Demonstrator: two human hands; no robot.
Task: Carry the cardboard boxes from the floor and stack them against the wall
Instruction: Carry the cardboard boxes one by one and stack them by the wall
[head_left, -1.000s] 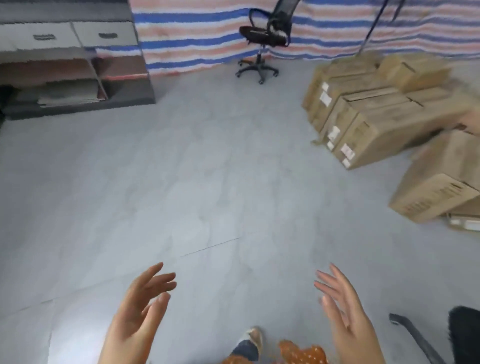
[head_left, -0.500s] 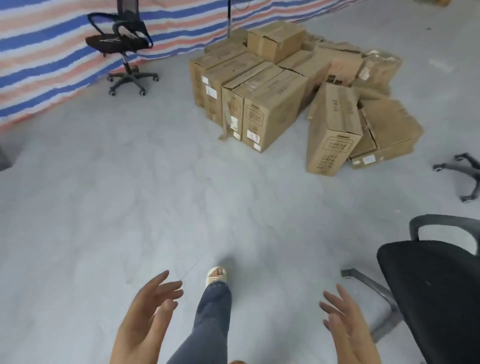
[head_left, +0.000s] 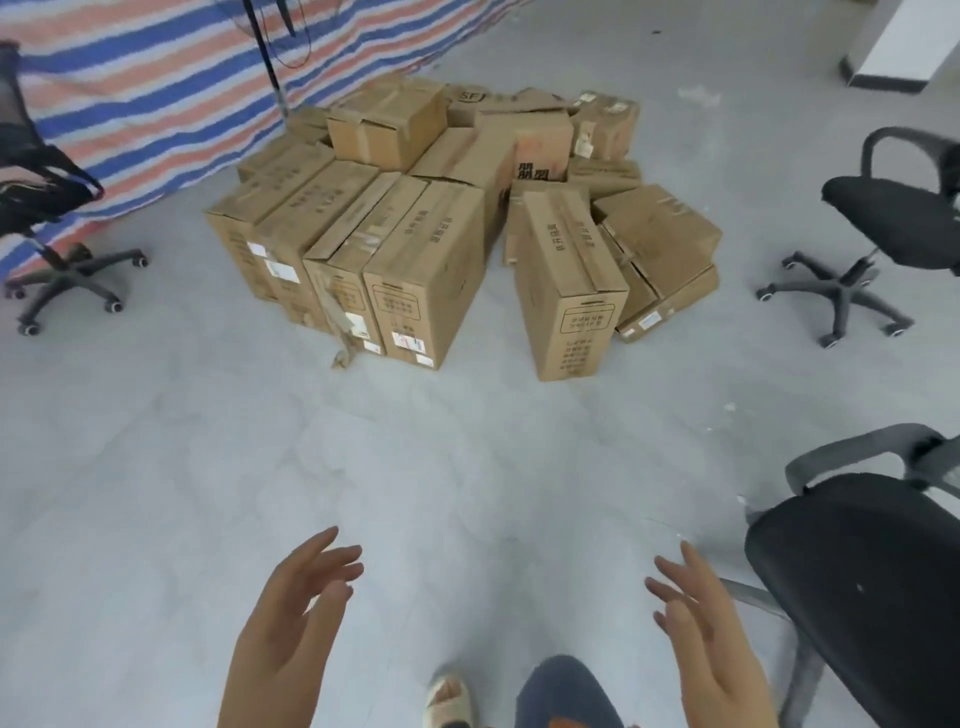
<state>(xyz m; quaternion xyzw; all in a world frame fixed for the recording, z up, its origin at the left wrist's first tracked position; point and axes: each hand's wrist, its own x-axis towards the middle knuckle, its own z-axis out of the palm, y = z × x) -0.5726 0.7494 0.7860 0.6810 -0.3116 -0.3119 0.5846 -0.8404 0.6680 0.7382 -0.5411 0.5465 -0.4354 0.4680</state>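
Grey floor (head_left: 156, 467); cardboard boxes (head_left: 415, 249) piled, hands empty

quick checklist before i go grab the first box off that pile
1. Both hands free: left hand and right hand open, holding nothing. Ok.
2. Path to the pile: bare grey floor ahead. Ok.
3. Side clearance: black office chair close beside the right hand. Not ok.
4. Nearest box reachable: upright box at the pile's front edge, nothing on top. Ok.
5. Loose strip hanging off the left boxes, a trip risk. Not ok.
6. Box weight: cannot tell.
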